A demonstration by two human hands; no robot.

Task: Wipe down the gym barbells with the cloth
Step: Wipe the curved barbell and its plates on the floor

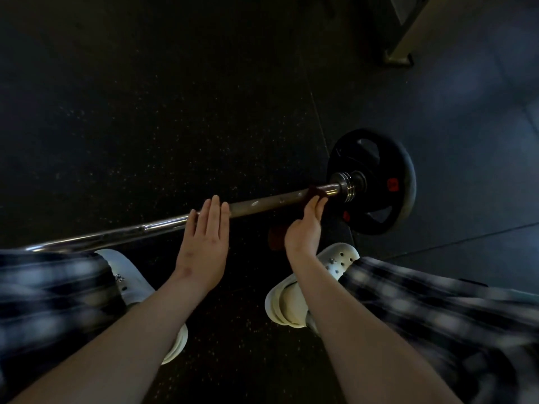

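Note:
A steel barbell (262, 204) lies across the dark rubber floor, running from lower left up to a black weight plate (376, 182) at the right. A dark red cloth (316, 192) is draped over the bar close to the collar, and part of it hangs below the bar. My right hand (306, 233) holds the cloth against the bar with its fingers. My left hand (204, 243) lies flat with straight fingers, its fingertips touching the bar near the middle.
My two feet in white clogs (303, 290) stand just behind the bar, with plaid trouser legs (437, 316) at both sides. A metal rack foot (398, 55) stands at the top right. Speckled black flooring (145, 112) stretches beyond the bar.

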